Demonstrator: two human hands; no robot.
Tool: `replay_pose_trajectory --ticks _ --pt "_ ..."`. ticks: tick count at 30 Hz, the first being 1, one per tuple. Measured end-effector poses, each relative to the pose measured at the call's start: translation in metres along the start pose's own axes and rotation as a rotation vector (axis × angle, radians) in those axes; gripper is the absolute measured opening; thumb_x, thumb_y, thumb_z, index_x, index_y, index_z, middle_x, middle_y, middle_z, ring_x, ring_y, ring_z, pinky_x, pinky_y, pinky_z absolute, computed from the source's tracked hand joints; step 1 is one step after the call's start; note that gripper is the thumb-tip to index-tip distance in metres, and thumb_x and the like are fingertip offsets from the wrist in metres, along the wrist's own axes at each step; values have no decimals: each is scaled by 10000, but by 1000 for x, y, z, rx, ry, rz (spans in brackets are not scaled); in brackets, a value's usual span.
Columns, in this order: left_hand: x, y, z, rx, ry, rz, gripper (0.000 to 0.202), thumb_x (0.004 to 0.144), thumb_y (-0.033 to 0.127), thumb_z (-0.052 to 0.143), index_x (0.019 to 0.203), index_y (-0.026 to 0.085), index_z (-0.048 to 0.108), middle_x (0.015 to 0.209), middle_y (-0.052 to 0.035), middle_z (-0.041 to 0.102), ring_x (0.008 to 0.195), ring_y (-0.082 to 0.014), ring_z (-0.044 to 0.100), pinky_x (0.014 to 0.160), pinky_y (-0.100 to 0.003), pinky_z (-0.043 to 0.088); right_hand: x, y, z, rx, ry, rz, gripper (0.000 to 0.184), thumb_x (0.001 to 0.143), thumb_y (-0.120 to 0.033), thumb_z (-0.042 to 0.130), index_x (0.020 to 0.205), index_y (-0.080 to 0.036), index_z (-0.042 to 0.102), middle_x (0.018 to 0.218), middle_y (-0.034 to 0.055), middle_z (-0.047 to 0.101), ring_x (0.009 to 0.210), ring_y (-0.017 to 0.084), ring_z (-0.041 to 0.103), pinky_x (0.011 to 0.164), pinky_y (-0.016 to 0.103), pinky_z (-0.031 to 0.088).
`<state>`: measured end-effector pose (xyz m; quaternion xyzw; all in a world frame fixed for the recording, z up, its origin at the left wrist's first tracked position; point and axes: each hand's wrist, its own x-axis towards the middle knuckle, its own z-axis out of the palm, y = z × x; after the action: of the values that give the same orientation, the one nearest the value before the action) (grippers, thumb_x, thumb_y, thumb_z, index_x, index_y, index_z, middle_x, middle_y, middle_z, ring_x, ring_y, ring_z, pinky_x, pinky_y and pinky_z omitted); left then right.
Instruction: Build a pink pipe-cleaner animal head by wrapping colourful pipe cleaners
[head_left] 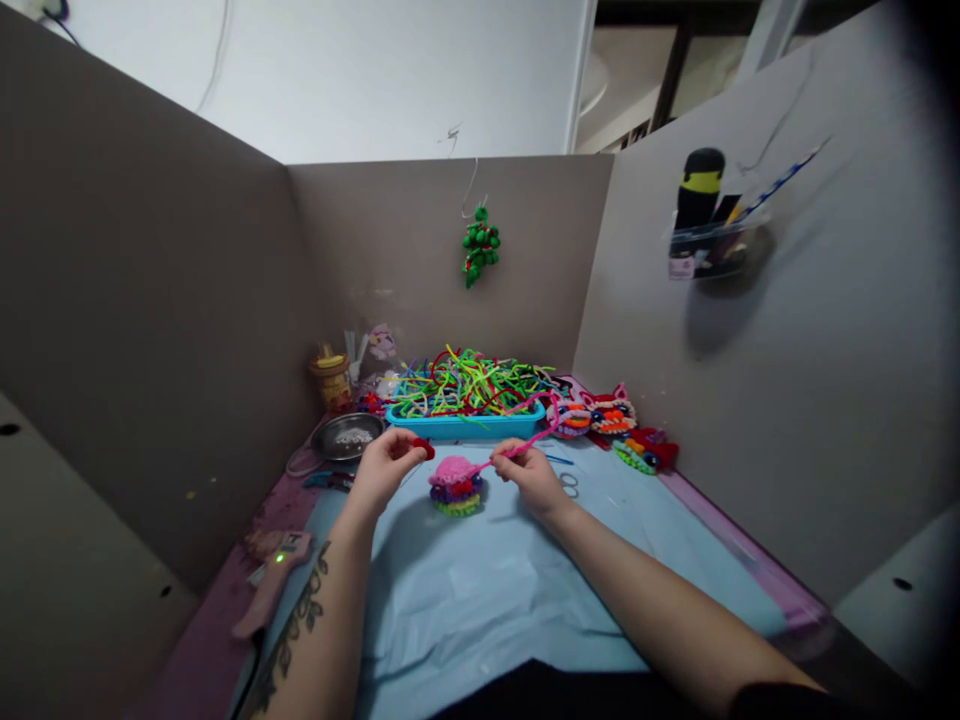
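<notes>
Between my two hands a small crocheted piece (456,487) rests on the light blue table cover, pink on top with purple, red and yellow-green below. My left hand (386,465) pinches a small red piece (424,449) between thumb and fingertips, up and to the left of the crochet. To its right, my right hand (529,472) is closed on a pink yarn strand (536,436). One end of that strand runs to the pink top of the crochet; the other loops up toward the tray. Whether the right fingers also hold a tool cannot be made out.
Behind my hands stands a blue tray (465,428) heaped with coloured strands. A metal bowl (347,437) and lidded cup (332,380) are left of it. Finished crochet pieces (613,412) and scissors (570,485) lie right. A pink glue gun (277,580) lies front left; grey panels enclose the table.
</notes>
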<state>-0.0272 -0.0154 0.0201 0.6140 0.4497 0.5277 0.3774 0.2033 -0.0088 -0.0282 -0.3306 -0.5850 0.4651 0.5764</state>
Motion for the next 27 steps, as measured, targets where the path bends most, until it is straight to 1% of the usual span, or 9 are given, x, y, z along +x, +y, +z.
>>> replay_pose_trajectory --ticks 2,4,7,10,15,18,21,24,27 --pt "-3 2 9 -126 -51 -28 212 662 310 676 760 166 555 713 -28 660 649 -138 583 563 -214 380 -4 -7 6 11 -78 -77 166 711 -341 672 718 -185 616 654 -6 549 599 126 494 572 251 395" --pt "-6 3 17 -191 -67 -60 210 668 305 676 761 168 548 709 -23 660 593 -112 550 508 -196 340 -8 -13 14 -7 -143 -163 134 724 -317 670 720 -189 633 733 17 576 710 152 538 678 282 425" --pt "-9 4 24 -236 -86 -99 215 693 328 660 769 168 539 701 -12 653 524 -80 476 458 -186 285 -11 -18 21 -49 -172 -228 106 743 -294 659 723 -191 644 764 31 588 790 173 556 759 306 424" --pt "-9 4 26 -229 -89 -113 226 689 345 661 751 167 537 683 1 641 493 -69 439 454 -191 280 -10 -16 22 -76 -142 -232 107 742 -292 658 719 -189 644 761 31 587 782 172 553 756 304 422" --pt "-8 1 29 -132 -75 -76 229 692 359 646 766 167 544 673 0 637 529 -93 490 487 -203 321 -9 -14 16 -103 -51 -175 152 738 -336 651 713 -189 624 737 25 572 719 165 538 677 286 425" --pt "-9 0 31 -77 -60 -59 248 701 381 638 777 163 548 685 -11 634 567 -111 522 497 -205 336 -9 -16 14 -144 -35 -179 161 745 -344 638 708 -190 611 719 26 567 712 168 529 669 288 425" --pt "-8 -1 32 -89 -24 -50 262 697 392 652 765 161 553 696 -14 641 565 -108 518 494 -210 336 -9 -16 12 -165 -14 -186 160 753 -337 626 698 -189 603 712 23 560 712 166 522 669 285 420" --pt "-7 0 28 -243 32 -49 276 682 390 682 794 168 562 731 -10 649 552 -90 487 488 -209 331 -9 -14 10 -162 -4 -180 138 756 -313 620 701 -187 605 711 18 553 711 161 520 664 278 412" --pt "-6 2 18 -553 59 -60 322 636 411 733 779 182 558 717 8 604 558 -74 454 483 -193 332 -9 -12 8 -153 2 -176 117 756 -296 616 713 -187 609 711 14 550 703 157 518 661 276 406"
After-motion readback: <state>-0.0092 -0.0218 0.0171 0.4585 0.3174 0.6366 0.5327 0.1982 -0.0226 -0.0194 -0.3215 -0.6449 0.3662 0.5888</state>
